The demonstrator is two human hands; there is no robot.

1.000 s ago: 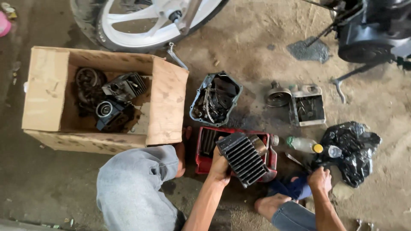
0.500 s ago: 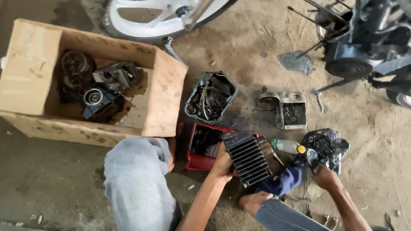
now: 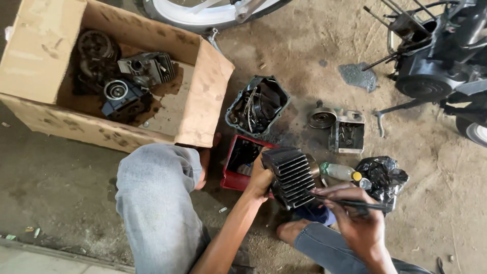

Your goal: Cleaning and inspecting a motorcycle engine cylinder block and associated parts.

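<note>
While gripped by left fingers (image 3: 258, 178), finned cylinder (image 3: 293, 176).

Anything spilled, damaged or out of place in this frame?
Yes. A dark wet-looking stain marks the dirt floor near the stripped engine, like spilled oil. The cardboard box is blotched with dark smears. The left hand steadies a finned cylinder while the right hand holds a thin tool.

The left hand (image 3: 259, 178) grips the black finned engine cylinder (image 3: 294, 176) by its left edge, over the red tray (image 3: 234, 167); the right hand (image 3: 357, 218) holds a thin dark tool (image 3: 355, 203), its tip at the fins; a plastic bottle (image 3: 339, 171) and black bag (image 3: 385, 175) lie just beside; a cardboard box (image 3: 45, 45) of parts sits at the floor's upper left.
</note>
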